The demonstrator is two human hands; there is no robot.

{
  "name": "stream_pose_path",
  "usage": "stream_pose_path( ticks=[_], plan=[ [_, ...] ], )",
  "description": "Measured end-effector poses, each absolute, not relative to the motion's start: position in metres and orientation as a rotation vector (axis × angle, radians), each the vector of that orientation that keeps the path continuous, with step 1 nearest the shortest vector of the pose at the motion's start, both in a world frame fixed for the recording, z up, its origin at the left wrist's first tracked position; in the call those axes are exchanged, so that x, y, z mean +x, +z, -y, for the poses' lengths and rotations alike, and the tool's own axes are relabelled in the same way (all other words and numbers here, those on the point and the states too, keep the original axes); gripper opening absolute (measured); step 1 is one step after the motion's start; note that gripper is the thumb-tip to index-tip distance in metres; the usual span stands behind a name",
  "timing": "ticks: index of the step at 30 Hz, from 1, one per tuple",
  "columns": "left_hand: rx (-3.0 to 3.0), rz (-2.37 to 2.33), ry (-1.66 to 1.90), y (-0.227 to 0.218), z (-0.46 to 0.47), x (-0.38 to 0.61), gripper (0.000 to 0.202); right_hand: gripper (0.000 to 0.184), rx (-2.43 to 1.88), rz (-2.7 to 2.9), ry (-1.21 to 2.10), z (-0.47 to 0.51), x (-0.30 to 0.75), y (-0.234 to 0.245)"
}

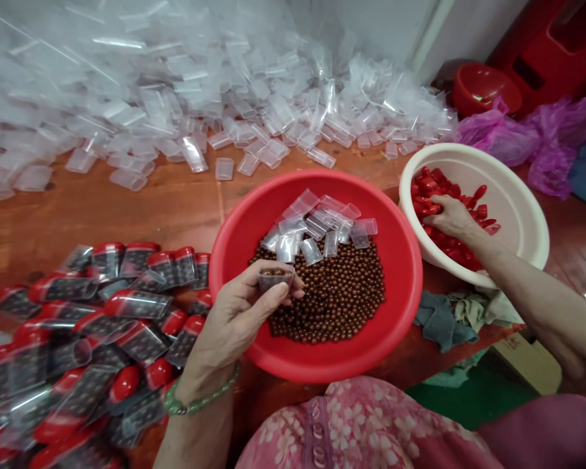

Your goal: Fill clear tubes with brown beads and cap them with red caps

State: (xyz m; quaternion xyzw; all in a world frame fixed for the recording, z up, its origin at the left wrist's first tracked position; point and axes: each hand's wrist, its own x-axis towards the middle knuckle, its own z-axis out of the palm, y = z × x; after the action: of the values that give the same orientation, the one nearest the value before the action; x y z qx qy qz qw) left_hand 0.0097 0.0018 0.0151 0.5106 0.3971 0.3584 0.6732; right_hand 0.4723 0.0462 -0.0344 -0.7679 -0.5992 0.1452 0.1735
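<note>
While the left hand (239, 312), fingers curled snugly, grips 1 clear case (276, 280) over the red basin (322, 370), beads showing at its mouth, the right hand (449, 217) is among red caps (427, 184) in the white basin (520, 215); its fingers are partly bent; whether they grip a cap cannot be told; brown beads (342, 296) and loose tubes (290, 249) fill the red basin; capped cases (139, 304) lie left on the table (176, 212).

An open strip of table (176, 212) runs between the clear sleeves (193, 154) and the filled containers (137, 305). Rightward, the red basin (404, 267) crowds the white basin (515, 202), their rims blocking low passage.
</note>
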Motion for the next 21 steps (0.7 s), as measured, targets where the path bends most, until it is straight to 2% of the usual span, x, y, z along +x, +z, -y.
stream_pose_path(
  ticks=[2, 6, 8, 11, 13, 16, 18, 21],
  plan=[
    [1.156, -0.885, 0.811, 0.015, -0.002, 0.009, 0.017, 0.021, -2.162, 1.526, 0.487, -0.042, 0.474, -0.022],
    [1.151, -0.857, 0.816, 0.014, -0.002, 0.009, 0.018, 0.011, -2.065, 1.242, 0.54, -0.03, 0.463, 0.017],
    [1.145, -0.85, 0.819, 0.014, -0.003, 0.008, 0.019, 0.018, -1.963, 1.192, 0.555, -0.022, 0.444, 0.043],
    [1.137, -0.849, 0.826, 0.013, -0.002, 0.008, 0.02, 0.038, -1.692, 1.135, 0.656, -0.01, 0.399, 0.079],
    [1.13, -0.843, 0.824, 0.013, -0.003, 0.009, 0.021, 0.038, -1.584, 1.19, 0.825, -0.004, 0.363, 0.09],
    [1.124, -0.837, 0.821, 0.014, -0.002, 0.009, 0.02, 0.021, -1.493, 1.37, 1.171, -0.002, 0.318, 0.076],
    [1.127, -0.839, 0.823, 0.015, -0.002, 0.01, 0.02, 0.018, -1.539, 1.527, 1.321, -0.006, 0.301, 0.053],
    [1.134, -0.835, 0.825, 0.016, -0.001, 0.009, 0.019, 0.016, -1.671, 1.836, 1.215, -0.014, 0.293, 0.02]
  ],
)
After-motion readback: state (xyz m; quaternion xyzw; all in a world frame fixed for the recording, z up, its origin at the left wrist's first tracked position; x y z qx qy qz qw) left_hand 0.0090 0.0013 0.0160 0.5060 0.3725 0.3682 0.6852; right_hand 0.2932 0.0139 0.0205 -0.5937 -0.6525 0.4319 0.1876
